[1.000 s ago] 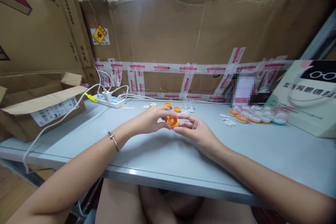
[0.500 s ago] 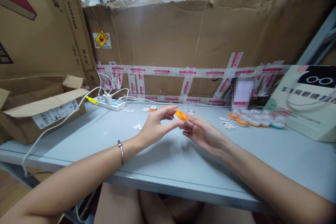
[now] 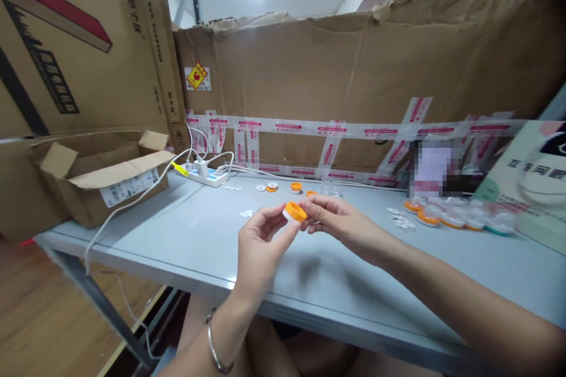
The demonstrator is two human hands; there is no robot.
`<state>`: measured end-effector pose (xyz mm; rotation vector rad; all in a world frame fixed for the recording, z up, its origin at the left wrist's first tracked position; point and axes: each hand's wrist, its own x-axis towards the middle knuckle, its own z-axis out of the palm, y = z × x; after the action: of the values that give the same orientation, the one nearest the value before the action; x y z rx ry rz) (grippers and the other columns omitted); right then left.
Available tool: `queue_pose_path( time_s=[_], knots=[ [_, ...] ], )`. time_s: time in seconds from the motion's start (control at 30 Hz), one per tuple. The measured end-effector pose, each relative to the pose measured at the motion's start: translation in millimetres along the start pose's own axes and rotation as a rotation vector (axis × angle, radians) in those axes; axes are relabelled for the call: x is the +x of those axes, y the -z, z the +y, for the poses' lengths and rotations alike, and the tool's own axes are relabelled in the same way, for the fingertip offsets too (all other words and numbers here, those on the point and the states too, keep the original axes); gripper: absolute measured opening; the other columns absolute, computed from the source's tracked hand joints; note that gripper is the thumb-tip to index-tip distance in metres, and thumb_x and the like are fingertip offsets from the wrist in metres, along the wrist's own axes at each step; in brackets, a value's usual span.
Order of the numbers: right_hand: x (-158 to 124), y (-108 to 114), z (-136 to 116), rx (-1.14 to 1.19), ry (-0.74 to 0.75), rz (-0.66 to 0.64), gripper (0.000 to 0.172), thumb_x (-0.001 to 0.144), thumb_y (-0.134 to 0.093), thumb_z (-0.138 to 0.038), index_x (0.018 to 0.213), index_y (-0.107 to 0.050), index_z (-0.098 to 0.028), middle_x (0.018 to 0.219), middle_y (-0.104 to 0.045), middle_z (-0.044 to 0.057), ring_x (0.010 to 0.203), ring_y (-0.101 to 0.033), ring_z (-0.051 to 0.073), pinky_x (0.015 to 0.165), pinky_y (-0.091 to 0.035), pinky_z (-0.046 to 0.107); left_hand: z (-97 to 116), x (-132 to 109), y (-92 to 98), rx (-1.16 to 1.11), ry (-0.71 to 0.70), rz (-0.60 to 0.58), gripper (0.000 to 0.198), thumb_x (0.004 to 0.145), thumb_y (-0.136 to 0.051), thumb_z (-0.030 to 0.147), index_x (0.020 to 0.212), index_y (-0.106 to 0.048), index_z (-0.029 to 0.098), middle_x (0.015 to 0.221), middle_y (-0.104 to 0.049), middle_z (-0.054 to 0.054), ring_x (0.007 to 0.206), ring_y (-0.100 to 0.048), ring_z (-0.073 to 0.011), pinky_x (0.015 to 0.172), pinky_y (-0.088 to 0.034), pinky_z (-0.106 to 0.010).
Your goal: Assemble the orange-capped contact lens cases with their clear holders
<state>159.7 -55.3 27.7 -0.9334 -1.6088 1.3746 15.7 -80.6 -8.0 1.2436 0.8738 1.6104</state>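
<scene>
A small orange cap (image 3: 295, 211) is held above the grey table (image 3: 186, 230) between both hands. My left hand (image 3: 259, 247) is raised upright, thumb and forefinger pinching the cap's left side. From the right, my right hand (image 3: 338, 221) grips the cap with curled fingers. More orange caps (image 3: 295, 187) and small white discs (image 3: 246, 213) lie on the table behind the hands. A row of clear cases with orange and teal bases (image 3: 451, 218) stands at the right.
An open cardboard box (image 3: 104, 177) sits at the table's left. A white power strip (image 3: 201, 174) with cables lies near the taped cardboard wall (image 3: 354, 82). A white printed box (image 3: 530, 182) stands far right. Wooden floor shows at the lower left.
The camera has swung left and up. My left hand has turned upright with the wrist lower, still pinching the orange cap. Both hands stay on the cap, which sits a little lower than half a second ago.
</scene>
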Motion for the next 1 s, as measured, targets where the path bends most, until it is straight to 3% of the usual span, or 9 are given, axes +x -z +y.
queue_pose_path(
  time_s=[0.13,0.3,0.6,0.83,1.0],
  knots=[
    [-2,-13,-4,-0.253,0.087,-0.029,0.035,0.065,-0.067,-0.039,0.095,-0.061,-0.02,0.083,-0.064,0.003,0.071,-0.057,0.013,0.069,-0.045,0.029,-7,-17,7.2,0.021,-0.048,0.078,0.028,0.068,-0.067,0.023,0.093,-0.058,0.014,0.095,-0.065,-0.006,0.092,-0.061,-0.018,0.086,-0.049,-0.03],
    [0,-14,-8,-0.215,0.018,-0.08,0.034,0.064,-0.069,-0.037,0.092,-0.063,-0.019,0.087,-0.067,0.005,0.082,-0.061,0.018,0.075,-0.047,0.033,-11,-23,6.8,0.021,-0.09,0.161,0.025,0.068,-0.067,0.022,0.09,-0.056,0.016,0.091,-0.065,-0.005,0.089,-0.062,-0.0169,0.082,-0.051,-0.027],
    [12,-3,5,0.068,-0.108,-0.15,0.026,0.069,-0.066,-0.035,0.09,-0.067,-0.02,0.091,-0.068,0.005,0.085,-0.06,0.015,0.081,-0.043,0.031,-17,-22,13.0,-0.066,-0.034,0.103,0.022,0.068,-0.067,0.02,0.088,-0.058,0.016,0.096,-0.066,-0.005,0.091,-0.063,-0.0174,0.083,-0.052,-0.027],
    [10,-1,11,0.246,-0.14,-0.039,0.027,0.066,-0.069,-0.033,0.091,-0.067,-0.023,0.097,-0.067,0.004,0.091,-0.06,0.016,0.085,-0.045,0.029,-22,-20,17.6,-0.135,-0.002,0.043,0.023,0.069,-0.067,0.021,0.09,-0.058,0.018,0.1,-0.065,-0.006,0.096,-0.061,-0.0188,0.084,-0.051,-0.028],
    [6,1,13,0.325,-0.159,0.004,0.03,0.069,-0.065,-0.03,0.099,-0.064,-0.025,0.1,-0.063,0.002,0.082,-0.06,0.013,0.078,-0.048,0.025,-23,-22,23.3,-0.235,0.019,-0.073,0.03,0.069,-0.067,0.018,0.097,-0.055,0.022,0.104,-0.064,-0.006,0.094,-0.062,-0.0193,0.081,-0.052,-0.027]
  ],
)
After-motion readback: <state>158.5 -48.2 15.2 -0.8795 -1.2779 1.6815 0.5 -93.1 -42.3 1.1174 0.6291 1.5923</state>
